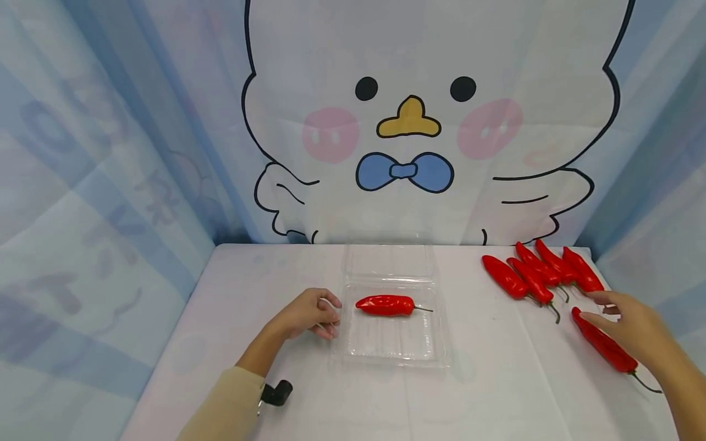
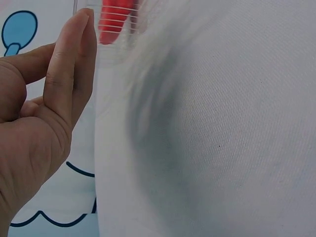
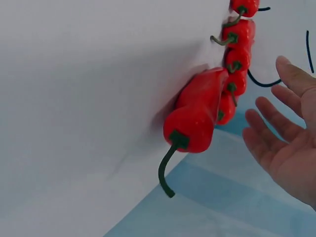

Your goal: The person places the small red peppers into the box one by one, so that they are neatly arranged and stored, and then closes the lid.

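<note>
A clear plastic clamshell box [image 1: 388, 340] lies with its lid folded back, and one red chili pepper [image 1: 384, 305] rests inside it, stem to the right. My left hand [image 1: 311, 313] is at the box's left side, fingertips right at the rim, fingers loosely bent and holding nothing. Over at the right, my right hand [image 1: 634, 321] hovers by a single red chili pepper [image 1: 605, 344] whose green stem points toward me. In the right wrist view its fingers [image 3: 274, 121] are spread apart, with a gap between them and that pepper.
Several more red chili peppers [image 1: 532, 278] lie grouped at the table's back right corner. A white cloth covers the table [image 1: 485, 392]. Behind it hangs a curtain [image 1: 408, 214] with a cartoon bird, and blue curtains [image 1: 110, 202] close off both sides.
</note>
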`<state>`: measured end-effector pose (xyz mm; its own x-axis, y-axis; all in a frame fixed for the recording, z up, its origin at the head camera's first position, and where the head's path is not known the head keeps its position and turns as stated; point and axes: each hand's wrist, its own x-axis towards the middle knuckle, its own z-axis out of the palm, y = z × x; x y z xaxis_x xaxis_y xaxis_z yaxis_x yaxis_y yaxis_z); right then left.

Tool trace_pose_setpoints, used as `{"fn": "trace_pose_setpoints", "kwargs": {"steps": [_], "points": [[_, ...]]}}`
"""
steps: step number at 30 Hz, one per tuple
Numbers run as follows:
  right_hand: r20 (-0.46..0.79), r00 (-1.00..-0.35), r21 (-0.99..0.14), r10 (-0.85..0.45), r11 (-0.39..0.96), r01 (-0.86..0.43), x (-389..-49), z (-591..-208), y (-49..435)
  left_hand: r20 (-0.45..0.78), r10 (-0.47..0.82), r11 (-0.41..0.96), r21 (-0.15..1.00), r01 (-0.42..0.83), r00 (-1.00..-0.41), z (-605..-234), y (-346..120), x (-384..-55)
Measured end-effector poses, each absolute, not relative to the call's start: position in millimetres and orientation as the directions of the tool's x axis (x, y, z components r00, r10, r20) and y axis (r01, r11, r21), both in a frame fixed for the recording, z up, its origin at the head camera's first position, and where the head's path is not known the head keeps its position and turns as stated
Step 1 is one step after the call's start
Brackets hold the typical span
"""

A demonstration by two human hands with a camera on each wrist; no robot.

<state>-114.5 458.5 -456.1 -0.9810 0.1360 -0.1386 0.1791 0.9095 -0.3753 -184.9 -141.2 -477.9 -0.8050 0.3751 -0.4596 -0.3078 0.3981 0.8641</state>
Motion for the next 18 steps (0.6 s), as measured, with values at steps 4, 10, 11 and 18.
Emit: {"fn": "trace_pose_setpoints", "kwargs": {"steps": [4,10,11,18], "points": [[-0.201,-0.966,-0.367,0.162,0.902,0.227,-113,-462,470,-0.457,0.375,0.395,0.866,-0.307,-0.806,-477,-141,-185],[-0.302,-0.936,-0.374,0.181,0.88,0.291,-110,-471,488,-0.46,0.372,0.398,0.864,-0.309,-0.806,-476,-141,-185],[-0.317,-0.932,-0.37,0.176,0.882,0.293,-110,-473,490,-0.46,0.371,0.398,0.864,-0.309,-0.807,-476,-141,-185],[-0.398,-0.91,-0.378,0.116,0.883,0.278,-107,-484,503,-0.455,0.369,0.39,0.867,-0.309,-0.81,-479,-142,-185]]}}
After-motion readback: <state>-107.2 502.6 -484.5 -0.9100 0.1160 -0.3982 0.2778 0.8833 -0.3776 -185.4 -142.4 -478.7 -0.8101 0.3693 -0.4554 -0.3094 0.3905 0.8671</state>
